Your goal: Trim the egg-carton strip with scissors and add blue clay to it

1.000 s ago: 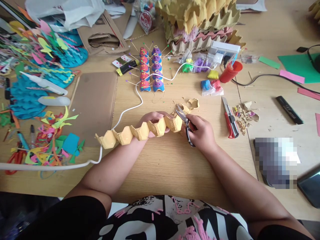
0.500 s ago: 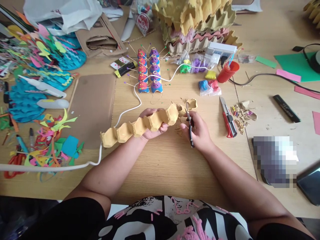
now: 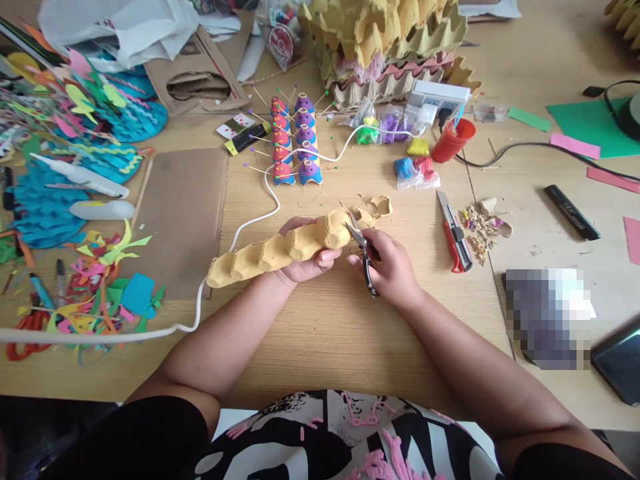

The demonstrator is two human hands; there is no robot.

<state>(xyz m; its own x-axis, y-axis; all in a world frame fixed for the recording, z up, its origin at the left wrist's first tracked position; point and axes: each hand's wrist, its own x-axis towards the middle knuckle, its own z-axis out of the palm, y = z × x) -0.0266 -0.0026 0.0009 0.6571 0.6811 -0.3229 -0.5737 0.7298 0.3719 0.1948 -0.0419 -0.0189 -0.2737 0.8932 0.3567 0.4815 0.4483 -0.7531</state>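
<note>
A yellow egg carton strip [image 3: 273, 252] made of several joined cups lies slanted across my left hand [image 3: 307, 267], whose fingers wrap it from behind and below. My right hand [image 3: 393, 270] grips black-handled scissors [image 3: 369, 263]. The scissor blades meet the right end cup of the strip at its edge. Behind the blades, cut carton pieces [image 3: 381, 206] lie on the table. Part of my left fingers is hidden by the strip.
Painted egg-cup caterpillars [image 3: 307, 143] stand ahead beside a white cable [image 3: 250, 223]. A red box cutter [image 3: 454, 233] lies right, near carton scraps [image 3: 485, 227]. Stacked egg trays [image 3: 390, 40] are at the back. Brown cardboard [image 3: 183, 223] and paper scraps [image 3: 107, 287] lie left.
The strip has rolled in my left hand so its rounded outer side shows more. My right hand has brought the scissors left, their blades now against the end cup.
</note>
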